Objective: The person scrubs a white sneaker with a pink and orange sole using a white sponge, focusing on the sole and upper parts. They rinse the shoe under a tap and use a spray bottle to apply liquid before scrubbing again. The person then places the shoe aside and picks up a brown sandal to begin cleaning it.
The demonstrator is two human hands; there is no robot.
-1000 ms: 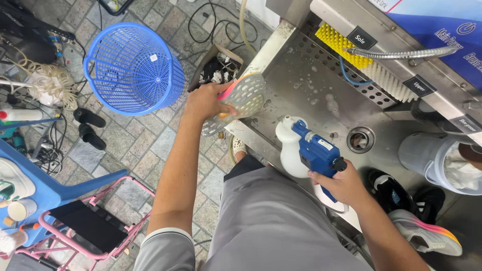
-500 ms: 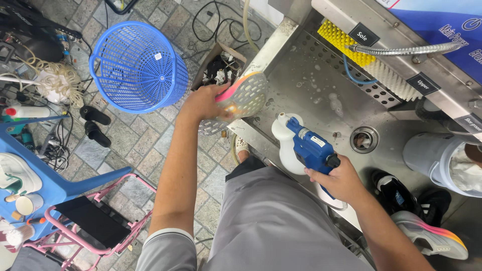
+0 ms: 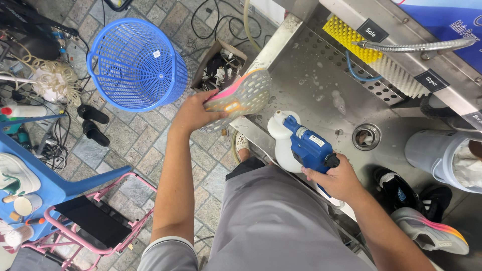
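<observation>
1. Now the left hand point(image 3: 193, 113) grips a shoe point(image 3: 240, 96), sole up, at the steel sink point(image 3: 301, 65) edge, centre frame.
2. Right hand point(image 3: 337, 181) clenches the blue sprayer point(image 3: 301, 145), nozzle toward the sole.
3. Suds dot the basin; no foam shows on the sole, so cleaning looks barely begun.

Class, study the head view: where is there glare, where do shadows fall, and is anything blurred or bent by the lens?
Head view: even, bright light; soft glare on the wet steel sink; dim shadow under the basket. Left hand holding the shoe and right hand on the sprayer look sharp; the wide lens bends the straight sink edge slightly near the frame borders.
</observation>
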